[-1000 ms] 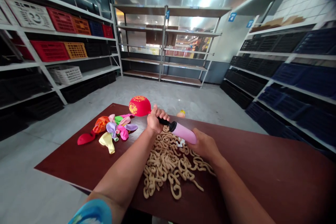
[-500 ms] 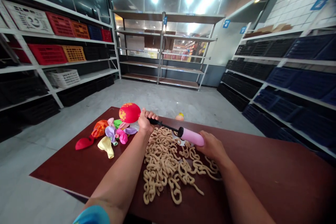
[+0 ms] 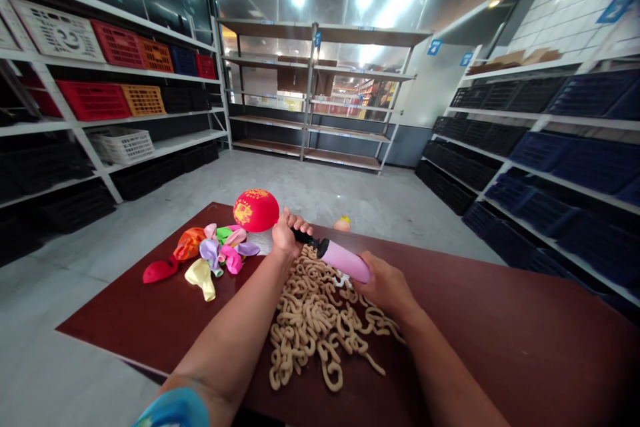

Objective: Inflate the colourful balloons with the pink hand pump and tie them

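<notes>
My left hand is closed round the black nozzle end of a hand pump, where the neck of a partly inflated red balloon with gold print sits. My right hand grips the pink barrel of the pump, which is pushed in close to the left hand. Both hands hover over a pile of tan chain links on the dark red table.
Several limp balloons in mixed colours lie at the table's left. A small yellow and orange object sits at the far edge. Shelving with red, orange, white, black and blue crates lines both sides; bare racks stand at the back.
Half a second ago the pump was drawn out with its black rod showing; now the pink barrel is pushed back in toward my left hand, and the red balloon looks slightly bigger.
</notes>
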Demonstrator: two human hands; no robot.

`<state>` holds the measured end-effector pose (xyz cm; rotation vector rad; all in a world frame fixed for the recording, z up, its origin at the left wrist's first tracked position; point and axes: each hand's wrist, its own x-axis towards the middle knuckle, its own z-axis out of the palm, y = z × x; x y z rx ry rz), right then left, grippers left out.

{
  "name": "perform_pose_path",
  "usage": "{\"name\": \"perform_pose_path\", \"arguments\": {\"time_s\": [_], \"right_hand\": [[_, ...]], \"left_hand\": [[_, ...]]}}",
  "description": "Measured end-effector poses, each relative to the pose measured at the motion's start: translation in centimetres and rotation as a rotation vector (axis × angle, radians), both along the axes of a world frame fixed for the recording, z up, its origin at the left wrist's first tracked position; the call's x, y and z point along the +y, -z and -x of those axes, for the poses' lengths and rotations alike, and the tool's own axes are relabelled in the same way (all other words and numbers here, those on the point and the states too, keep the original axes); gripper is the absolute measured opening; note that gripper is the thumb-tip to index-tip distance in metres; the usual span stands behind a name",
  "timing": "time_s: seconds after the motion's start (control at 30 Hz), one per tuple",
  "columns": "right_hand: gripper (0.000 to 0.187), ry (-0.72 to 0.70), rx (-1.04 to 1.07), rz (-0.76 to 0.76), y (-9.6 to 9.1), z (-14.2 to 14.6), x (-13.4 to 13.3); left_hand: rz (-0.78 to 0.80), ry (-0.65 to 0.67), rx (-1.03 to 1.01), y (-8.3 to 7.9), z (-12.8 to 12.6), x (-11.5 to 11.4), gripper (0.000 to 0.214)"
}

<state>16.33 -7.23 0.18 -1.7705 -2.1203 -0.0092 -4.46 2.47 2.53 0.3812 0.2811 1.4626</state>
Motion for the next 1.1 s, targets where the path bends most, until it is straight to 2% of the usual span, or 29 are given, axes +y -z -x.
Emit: {"name": "perform_pose_path", "arguments": {"time_s": [0.2,0.33,0.47,0.63,0.77,0.93,1.1], "right_hand": [[0.029,0.08,-0.043,0.04,0.5,-3.7,1.0],[0.034,0.113,-0.056,0.021,1.0,-5.5,1.4],[0.032,0.057,-0.077,-0.035,0.7,-4.5,1.1],[0.045,0.021,-0.037,-0.089,0.1,-2.1,0.3],[0.041,-0.043,-0.013,-0.083,0.1,-1.6,0.2],[0.033,0.034,0.015,-0.024,0.4,-2.9,0.9],[0.028,0.014,0.055,0.052,0.8,-5.4,1.3]], "left_hand": [[0.043,-0.129,-0.023,0.4,2.3,1.6,0.048],[0.051,-0.147,-0.038,1.1,2.4,1.8,0.045],[0.022,-0.107,-0.054,1.3,1.7,1.7,0.046],[0.009,0.01,-0.047,1.1,0.1,0.8,0.048],[-0.031,0.064,-0.015,0.9,-0.8,0.1,0.048],[0.055,-0.013,0.002,0.5,0.5,0.8,0.048],[0.105,-0.128,-0.029,0.6,2.6,1.8,0.045]]}}
